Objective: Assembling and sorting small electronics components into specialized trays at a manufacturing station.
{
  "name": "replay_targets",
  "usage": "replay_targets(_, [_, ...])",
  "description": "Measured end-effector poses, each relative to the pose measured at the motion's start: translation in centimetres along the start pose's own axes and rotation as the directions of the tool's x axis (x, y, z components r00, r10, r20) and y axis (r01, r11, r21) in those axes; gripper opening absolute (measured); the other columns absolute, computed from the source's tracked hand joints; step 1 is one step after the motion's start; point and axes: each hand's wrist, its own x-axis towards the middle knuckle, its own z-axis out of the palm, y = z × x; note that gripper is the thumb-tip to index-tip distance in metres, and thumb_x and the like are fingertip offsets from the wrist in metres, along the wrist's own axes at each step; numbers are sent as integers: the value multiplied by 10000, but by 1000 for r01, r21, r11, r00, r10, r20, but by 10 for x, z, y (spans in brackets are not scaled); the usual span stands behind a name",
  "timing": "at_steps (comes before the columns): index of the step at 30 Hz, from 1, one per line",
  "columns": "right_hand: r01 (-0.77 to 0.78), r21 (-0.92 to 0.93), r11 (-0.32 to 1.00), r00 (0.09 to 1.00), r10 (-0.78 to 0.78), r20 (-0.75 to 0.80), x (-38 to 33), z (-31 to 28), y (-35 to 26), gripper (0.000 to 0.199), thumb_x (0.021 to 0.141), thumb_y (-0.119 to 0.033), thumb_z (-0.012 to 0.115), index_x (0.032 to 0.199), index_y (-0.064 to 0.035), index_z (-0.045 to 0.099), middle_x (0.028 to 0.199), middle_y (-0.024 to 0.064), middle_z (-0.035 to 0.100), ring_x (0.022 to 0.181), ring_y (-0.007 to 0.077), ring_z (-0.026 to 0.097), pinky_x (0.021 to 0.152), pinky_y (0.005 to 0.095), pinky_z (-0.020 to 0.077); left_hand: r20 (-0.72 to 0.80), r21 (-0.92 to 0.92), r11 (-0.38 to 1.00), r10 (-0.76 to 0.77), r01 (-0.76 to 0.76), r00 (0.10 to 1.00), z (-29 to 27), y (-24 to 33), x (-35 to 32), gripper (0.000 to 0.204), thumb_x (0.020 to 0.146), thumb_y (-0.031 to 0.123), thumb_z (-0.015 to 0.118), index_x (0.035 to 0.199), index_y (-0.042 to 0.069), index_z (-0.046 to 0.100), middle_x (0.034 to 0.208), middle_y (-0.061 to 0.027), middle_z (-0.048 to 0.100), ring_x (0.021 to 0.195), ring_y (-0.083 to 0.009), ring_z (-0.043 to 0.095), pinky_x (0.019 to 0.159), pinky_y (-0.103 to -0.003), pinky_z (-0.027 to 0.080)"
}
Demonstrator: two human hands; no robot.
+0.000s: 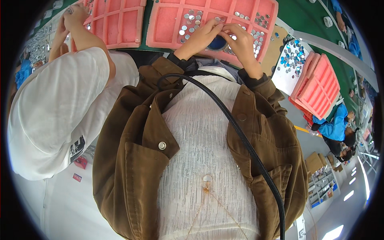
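My left hand (203, 37) and my right hand (241, 43) meet over a pink compartmented tray (165, 23). Both are closed, thumbs and fingertips pinched together. Whatever lies between the fingertips is hidden or too small to make out. Just beneath them sits a dark blue, round, shiny thing (217, 43), partly covered by my fingers. Small silver discs (191, 17) lie in several of the tray's compartments, on both sides of my hands; the left column of compartments shows bare pink.
A second pink tray (125, 24) stands to the left, by a co-worker in white whose hands (75, 18) are over it. At right, blue and silver discs (294, 54) lie on a white sheet (283, 82), beside stacked pink trays (322, 86). A black cable (240, 130) crosses my front.
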Motion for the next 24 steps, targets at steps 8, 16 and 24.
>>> replay_targets(8, [-171, 180, 969, 984, 178, -20, -4, 7, 0, 247, 727, -59, 677, 955, -16, 591, 868, 68, 650, 829, 168, 646, 682, 253, 520, 3, -148, 989, -22, 22, 1000, 3, -4, 1, 343, 914, 284, 396, 1109, 7, 450, 813, -83, 563, 723, -168, 548, 634, -292, 426])
replay_targets(16, [-374, 523, 766, 915, 395, 77, -2, 5, -4, 274, 731, -19, 673, 978, 42, 572, 964, 95, 629, 895, 161, 611, 780, 261, 500, 33, -329, 944, -17, 27, 999, 3, 4, 2, 167, 934, 200, 409, 908, 49, 475, 701, 36, 393, 588, -33, 357, 508, -175, 291])
replay_targets(24, [-546, 719, 431, 801, 519, 298, -6, 9, 20, 265, 837, -136, 592, 1040, 34, 579, 961, 115, 618, 871, 148, 604, 789, 256, 494, 98, -410, 911, 5, 36, 995, 1, 8, 8, 176, 930, 174, 419, 867, 27, 492, 608, 48, 364, 507, -34, 318, 447, -190, 237])
